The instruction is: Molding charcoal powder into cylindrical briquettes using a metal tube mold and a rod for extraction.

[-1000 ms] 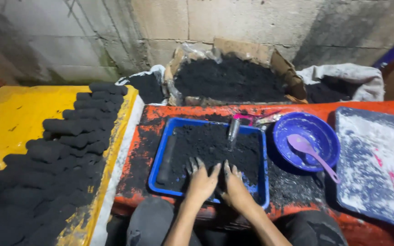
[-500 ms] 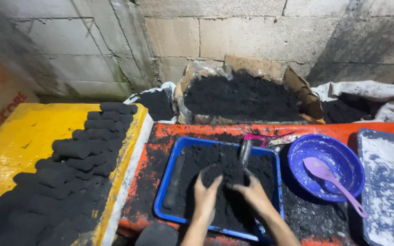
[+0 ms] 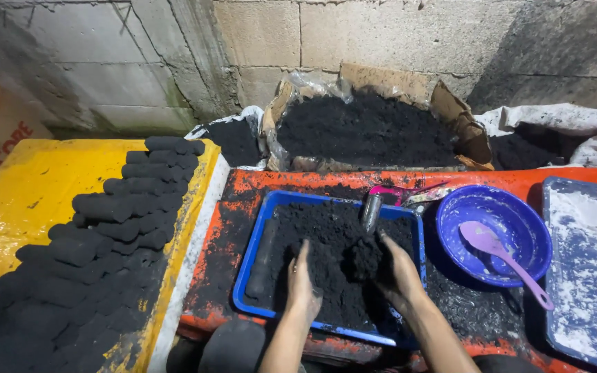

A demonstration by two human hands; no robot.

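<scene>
While both hands work inside the blue tray (image 3: 257,238), the head view shows them pressing a mound of black powder (image 3: 343,252) between them. Left hand (image 3: 303,287) — fingers straight, palm turned inward, flat against the mound's left side; open, not gripping anything. Right hand (image 3: 401,273) — fingers loosely curved, cupped against the mound's right side; a dark clump of powder sits at its fingertips. Both hands blackened with powder.

Tray rests on an orange surface (image 3: 243,190), itself dusted black. Along the tray's left inner wall lies a dark cylindrical rod (image 3: 262,259). A metal tube (image 3: 370,211) stands tilted in the powder at the tray's far edge, a pink tool (image 3: 390,192) just behind it.

Right of the tray: a blue bowl (image 3: 513,231) holding a purple spoon (image 3: 495,257), then a powder-dusted white board (image 3: 585,262) at the frame edge.

Left: yellow surface (image 3: 29,186) carrying rows of black cylindrical briquettes (image 3: 115,221).

Behind, against the block wall: a cardboard box (image 3: 450,110) full of black powder, sacks either side.
</scene>
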